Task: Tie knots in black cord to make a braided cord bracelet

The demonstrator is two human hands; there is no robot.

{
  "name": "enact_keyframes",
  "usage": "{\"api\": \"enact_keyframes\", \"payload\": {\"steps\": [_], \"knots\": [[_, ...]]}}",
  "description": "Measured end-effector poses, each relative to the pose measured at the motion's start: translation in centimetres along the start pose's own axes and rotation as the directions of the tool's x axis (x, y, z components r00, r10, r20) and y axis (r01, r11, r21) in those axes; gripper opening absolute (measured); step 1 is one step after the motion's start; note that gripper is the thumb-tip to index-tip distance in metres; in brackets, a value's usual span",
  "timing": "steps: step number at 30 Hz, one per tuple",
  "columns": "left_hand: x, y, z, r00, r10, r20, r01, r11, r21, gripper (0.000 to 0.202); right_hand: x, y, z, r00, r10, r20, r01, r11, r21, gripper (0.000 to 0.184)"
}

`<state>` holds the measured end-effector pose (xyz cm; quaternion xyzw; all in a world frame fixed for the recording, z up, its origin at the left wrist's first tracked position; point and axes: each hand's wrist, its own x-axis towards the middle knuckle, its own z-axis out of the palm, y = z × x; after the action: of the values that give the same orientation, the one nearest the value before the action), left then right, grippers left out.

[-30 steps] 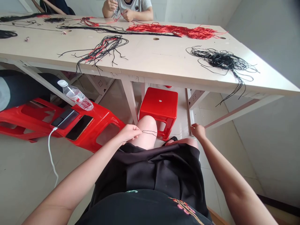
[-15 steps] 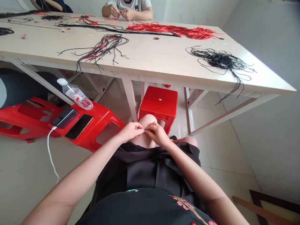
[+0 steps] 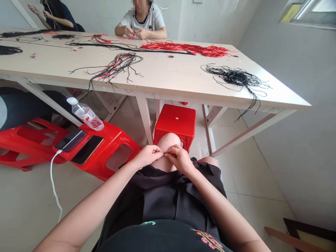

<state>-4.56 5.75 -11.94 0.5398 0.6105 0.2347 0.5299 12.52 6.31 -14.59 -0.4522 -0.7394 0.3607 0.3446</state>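
Above my bare knee, my left hand [image 3: 149, 155] and my right hand [image 3: 180, 159] are closed in pinches, fingertips almost meeting. A short bit of thin dark cord [image 3: 165, 153] shows in the small gap between them; the rest of it is hidden by the fingers. On the table's near side lies a bundle of black and red cords [image 3: 115, 66] with loose ends over the edge. Farther right is a tangled heap of black cord [image 3: 237, 76]. Long red cords [image 3: 183, 48] are spread across the table behind these.
The pale table [image 3: 168, 77] runs across in front of me. A red stool [image 3: 175, 119] stands beyond my knee. On another red stool [image 3: 115, 134] to the left are a water bottle [image 3: 88, 115], a phone [image 3: 87, 149] and a device with a white cable [image 3: 70, 140]. Two people sit across.
The view has tilted up, showing more of the people and wall. My hands have drawn slightly apart, and a bit of dark cord now shows between the fingertips.
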Motion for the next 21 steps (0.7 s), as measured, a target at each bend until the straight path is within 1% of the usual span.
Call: {"api": "enact_keyframes", "payload": {"steps": [2,5,10,14,18,20,21], "knots": [[-0.1,0.3,0.0,1.000,-0.010,0.017,0.009,1.000,0.008,0.021,-0.2,0.4,-0.6,0.999,0.036,0.040,-0.039,0.995,0.087,0.012],[-0.1,0.9,-0.1,0.999,-0.037,0.034,0.036,0.999,0.023,0.018,-0.4,1.1,-1.4,0.985,0.096,0.147,-0.120,0.979,0.167,0.021],[-0.2,1.8,-0.6,0.995,-0.101,0.018,0.100,0.994,0.047,0.013,0.0,2.7,-2.8,0.965,0.144,0.221,-0.185,0.966,0.181,0.027],[-0.6,2.2,-0.5,0.992,-0.123,-0.013,0.123,0.992,0.035,0.012,0.6,4.1,-4.2,0.952,0.175,0.252,-0.215,0.966,0.143,0.029],[-0.4,1.9,-0.2,0.992,-0.125,-0.032,0.126,0.992,0.013,0.015,0.9,5.2,-5.3,0.937,0.226,0.266,-0.245,0.969,0.037,0.025],[-0.1,1.5,-0.1,0.991,-0.130,-0.044,0.130,0.991,0.011,0.016,0.9,5.6,-5.5,0.933,0.264,0.243,-0.263,0.964,-0.038,0.021],[0.0,1.3,-0.1,0.990,-0.130,-0.048,0.131,0.991,0.011,0.017,0.8,5.6,-5.4,0.935,0.284,0.212,-0.273,0.959,-0.080,0.017]]}}
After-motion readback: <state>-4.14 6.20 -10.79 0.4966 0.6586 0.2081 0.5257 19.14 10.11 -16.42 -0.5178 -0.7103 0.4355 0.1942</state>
